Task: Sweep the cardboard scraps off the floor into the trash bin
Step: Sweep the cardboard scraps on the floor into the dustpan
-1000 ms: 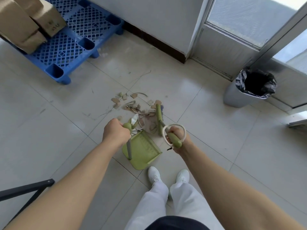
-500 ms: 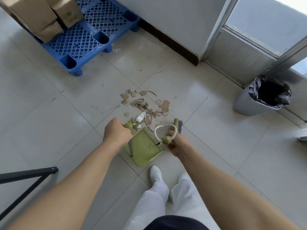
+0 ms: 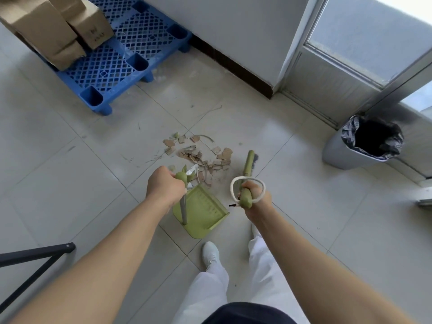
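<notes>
Brown cardboard scraps (image 3: 201, 155) lie scattered on the tiled floor ahead of me. My left hand (image 3: 163, 185) is shut on the handle of a green dustpan (image 3: 202, 211), which stands on the floor just below the scraps. My right hand (image 3: 253, 195) is shut on the green broom (image 3: 248, 163), whose head rests on the floor to the right of the scraps; a white loop cord hangs at its handle end. The grey trash bin (image 3: 343, 155) with a black liner stands at the right by the door.
A blue plastic pallet (image 3: 112, 66) with cardboard boxes (image 3: 46, 29) sits at the upper left. A black metal leg (image 3: 35, 256) reaches in from the lower left. A wall and a glass door frame (image 3: 327, 73) bound the far side. My white shoes (image 3: 210, 254) stand below the dustpan.
The broom head has moved from among the scraps out to their right side. The dustpan stays below the pile, and the view has shifted slightly.
</notes>
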Demonstrator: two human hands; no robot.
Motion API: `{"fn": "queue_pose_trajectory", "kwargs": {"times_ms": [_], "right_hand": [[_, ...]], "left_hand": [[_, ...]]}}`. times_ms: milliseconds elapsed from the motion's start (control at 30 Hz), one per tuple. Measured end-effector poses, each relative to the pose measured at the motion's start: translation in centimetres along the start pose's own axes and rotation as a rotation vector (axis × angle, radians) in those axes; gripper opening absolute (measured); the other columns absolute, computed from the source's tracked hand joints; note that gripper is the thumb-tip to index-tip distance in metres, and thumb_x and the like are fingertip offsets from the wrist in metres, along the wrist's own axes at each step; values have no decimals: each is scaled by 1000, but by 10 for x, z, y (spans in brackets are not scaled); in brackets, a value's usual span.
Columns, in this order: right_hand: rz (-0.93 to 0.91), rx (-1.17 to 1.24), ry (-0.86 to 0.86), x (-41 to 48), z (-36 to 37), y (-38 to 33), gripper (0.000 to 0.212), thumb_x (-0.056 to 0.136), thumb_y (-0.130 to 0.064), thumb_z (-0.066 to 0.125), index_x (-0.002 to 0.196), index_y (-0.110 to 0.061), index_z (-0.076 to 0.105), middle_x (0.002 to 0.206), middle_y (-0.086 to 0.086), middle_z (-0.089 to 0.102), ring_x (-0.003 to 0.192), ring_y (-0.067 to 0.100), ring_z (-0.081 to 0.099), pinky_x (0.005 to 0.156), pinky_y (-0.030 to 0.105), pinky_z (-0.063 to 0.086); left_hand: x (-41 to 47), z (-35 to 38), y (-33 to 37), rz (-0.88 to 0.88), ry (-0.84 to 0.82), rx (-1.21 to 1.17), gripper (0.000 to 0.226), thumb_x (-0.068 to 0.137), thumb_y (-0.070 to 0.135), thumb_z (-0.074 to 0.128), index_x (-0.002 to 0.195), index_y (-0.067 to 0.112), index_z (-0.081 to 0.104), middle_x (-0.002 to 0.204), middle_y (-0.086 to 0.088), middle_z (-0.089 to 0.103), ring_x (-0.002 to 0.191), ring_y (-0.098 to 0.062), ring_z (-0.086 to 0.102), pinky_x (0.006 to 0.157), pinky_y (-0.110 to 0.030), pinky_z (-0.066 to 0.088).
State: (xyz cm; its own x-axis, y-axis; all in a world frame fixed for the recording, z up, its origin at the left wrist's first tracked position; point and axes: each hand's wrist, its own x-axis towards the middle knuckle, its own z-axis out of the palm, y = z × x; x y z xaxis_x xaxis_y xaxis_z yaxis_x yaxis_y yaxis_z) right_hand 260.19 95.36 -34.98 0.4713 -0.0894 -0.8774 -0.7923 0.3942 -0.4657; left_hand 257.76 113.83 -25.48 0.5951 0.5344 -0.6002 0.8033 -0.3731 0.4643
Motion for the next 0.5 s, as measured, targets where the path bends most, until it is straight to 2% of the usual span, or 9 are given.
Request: {"fn": "queue_pose_trajectory", "kwargs": {"times_ms": [67,200,300,400,500], "right_hand": [[-41,-15,49,10,-19,-27,15,88,0,51,74,-6,54,67,10,49,54,19,50,50,27,40],[-98,-86,69,40,-63,-84,23,94,-2,47,73,-13,51,72,2,53,59,13,52,51,23,48],[-82,-145,115,64,-92,-125,27,92,2,46,70,-13,49,68,2,49,51,10,51,40,16,46],[-33,-92,192,86,-110,-152,30,89,8,48,66,-12,47,63,4,45,45,12,47,32,11,39],[26,8,168,97,-104,-157,29,87,9,46,84,-19,52,55,2,52,31,10,50,35,12,42]], "left_hand": [[-1,14,19,4,-1,0,22,76,-6,67,90,7,56,93,-10,60,84,-27,55,71,-31,44],[-2,47,61,47,-12,49,26,80,-2,64,103,7,55,101,-8,58,88,-26,55,69,-31,42],[-2,71,88,83,-10,98,23,82,-1,61,102,6,54,98,-7,56,86,-25,53,67,-31,42],[0,91,107,85,-2,121,22,82,-1,60,102,6,54,99,-8,57,86,-26,53,67,-31,42],[2,104,121,67,9,130,22,81,-1,60,101,8,54,100,-7,57,88,-26,53,68,-32,41]]}}
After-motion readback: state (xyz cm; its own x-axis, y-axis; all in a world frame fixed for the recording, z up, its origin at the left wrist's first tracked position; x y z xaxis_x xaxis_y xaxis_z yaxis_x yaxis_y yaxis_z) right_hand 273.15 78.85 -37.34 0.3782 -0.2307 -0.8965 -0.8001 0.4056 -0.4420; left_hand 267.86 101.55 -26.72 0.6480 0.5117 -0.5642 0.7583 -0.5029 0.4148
